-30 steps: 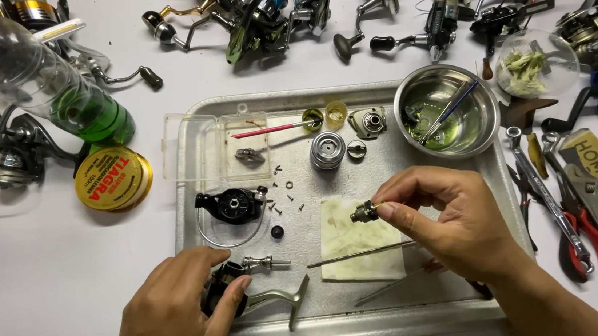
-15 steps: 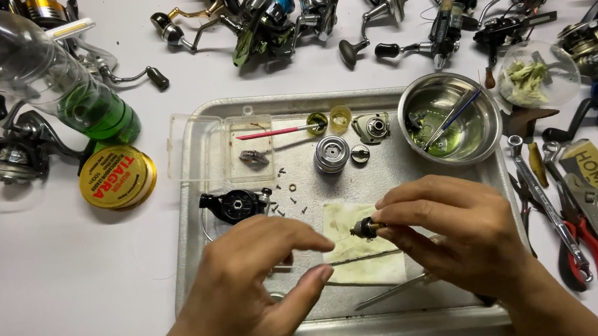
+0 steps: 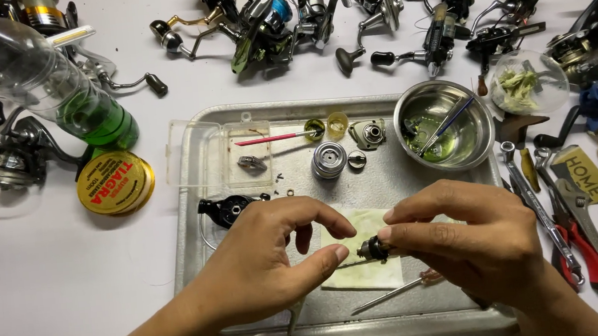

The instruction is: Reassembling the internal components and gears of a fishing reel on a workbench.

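From the head camera, both hands hover over the metal tray (image 3: pixel 199 272). The right hand (image 3: pixel 467 239) pinches a small dark reel part (image 3: pixel 374 248) between thumb and forefinger — closed tight on it. The left hand (image 3: pixel 264 259) curls half-open, its thumb tip just beside the part, gripping nothing I can see. Under the fingers lies a stained cloth (image 3: pixel 368 274); beyond them — a steel bowl (image 3: pixel 483 139).

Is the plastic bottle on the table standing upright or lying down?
Lying down: the plastic bottle rests on its side, green liquid pooled at its lower end.
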